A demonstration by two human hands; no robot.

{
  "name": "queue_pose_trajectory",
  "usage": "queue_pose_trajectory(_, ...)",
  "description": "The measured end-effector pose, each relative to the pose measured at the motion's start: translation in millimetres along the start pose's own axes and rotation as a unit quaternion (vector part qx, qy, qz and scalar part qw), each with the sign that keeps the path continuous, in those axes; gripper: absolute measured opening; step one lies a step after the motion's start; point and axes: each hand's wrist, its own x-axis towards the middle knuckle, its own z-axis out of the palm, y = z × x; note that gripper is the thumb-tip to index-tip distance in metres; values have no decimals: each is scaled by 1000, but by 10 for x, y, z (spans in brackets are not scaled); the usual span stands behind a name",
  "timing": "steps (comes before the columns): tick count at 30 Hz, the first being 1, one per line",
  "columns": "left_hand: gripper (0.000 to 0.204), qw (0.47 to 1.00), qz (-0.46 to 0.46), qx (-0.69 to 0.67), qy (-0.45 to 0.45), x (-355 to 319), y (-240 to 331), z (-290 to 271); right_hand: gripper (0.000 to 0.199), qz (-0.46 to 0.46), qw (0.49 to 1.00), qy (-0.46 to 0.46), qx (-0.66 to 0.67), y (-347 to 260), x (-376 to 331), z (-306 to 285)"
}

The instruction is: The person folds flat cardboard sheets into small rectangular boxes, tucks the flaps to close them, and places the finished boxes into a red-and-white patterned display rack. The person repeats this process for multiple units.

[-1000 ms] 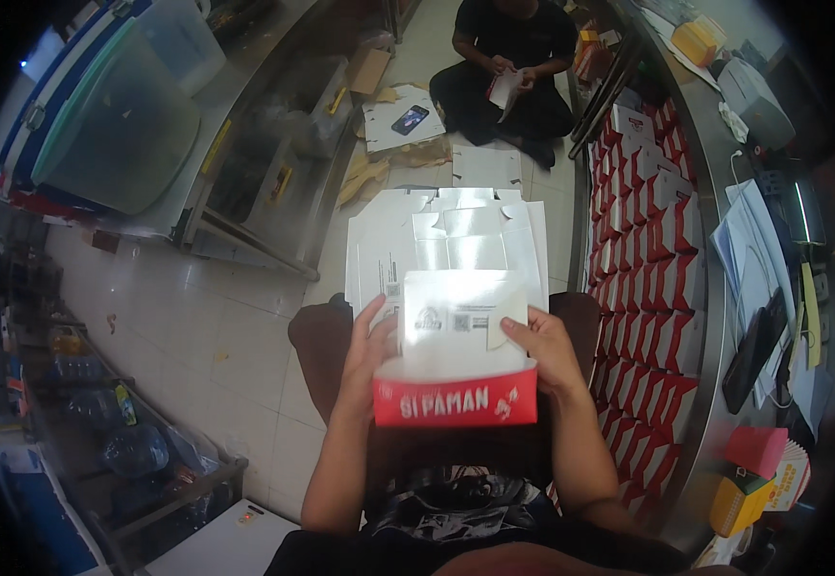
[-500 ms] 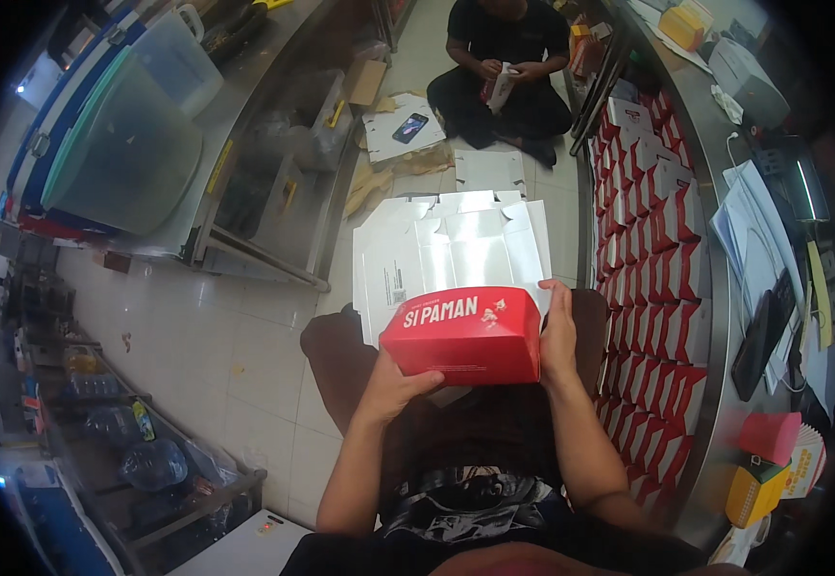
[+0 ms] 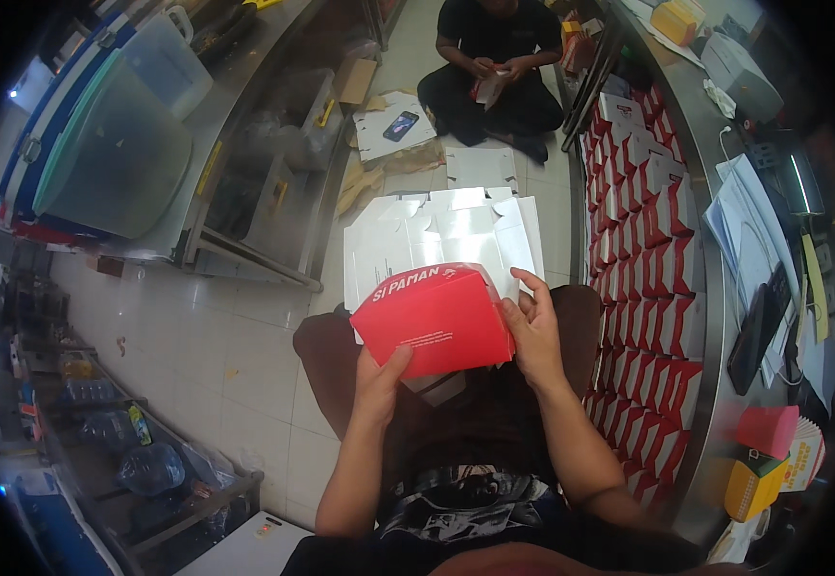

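Observation:
A red cardboard box (image 3: 436, 326) with white lettering is held over my lap, tilted so that its front panel faces up toward me. My left hand (image 3: 379, 384) grips its lower left corner, thumb lying on the panel and the other fingers hidden beneath. At the right end, my right hand (image 3: 532, 331) rests against the box's side with its fingers spread and partly raised. Just beyond the box lie flat white carton blanks (image 3: 475, 226) with cut flaps, partly covered by it.
Stacked red and white boxes (image 3: 643, 259) line the right under a metal counter. A person (image 3: 499, 58) sits cross-legged ahead, handling a similar box, with a phone (image 3: 401, 126) on cardboard nearby. To the left stand a metal table (image 3: 208, 173) and a low rack (image 3: 148, 461) with bottles.
The red box has tipped, turning its front panel more toward me, and shifted slightly left. My right hand's fingers have lifted and spread at its right end.

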Motion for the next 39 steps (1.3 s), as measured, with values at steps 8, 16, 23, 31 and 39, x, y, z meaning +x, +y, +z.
queue_pose_trajectory(8, 51, 993, 32, 56, 98, 86, -93, -19, 59, 0, 995, -65, -76, -3, -75, 44)
queue_pose_trajectory(16, 53, 987, 61, 53, 136, 76, -196, -29, 63, 27, 992, -121, -13, -110, -77, 6)
queue_pose_trajectory(23, 63, 974, 113, 161, 115, 44, -119, 102, 71, 21, 997, -78, -22, -171, -82, 114)
queue_pose_trajectory(31, 65, 982, 163, 93, 14, 24, -117, 75, 60, -17, 996, 16, 83, -217, 30, 30)
queue_pose_trajectory(39, 35, 971, 187, 151, 13, 172, -86, -56, 51, 54, 996, 42, 55, -103, 46, 14)
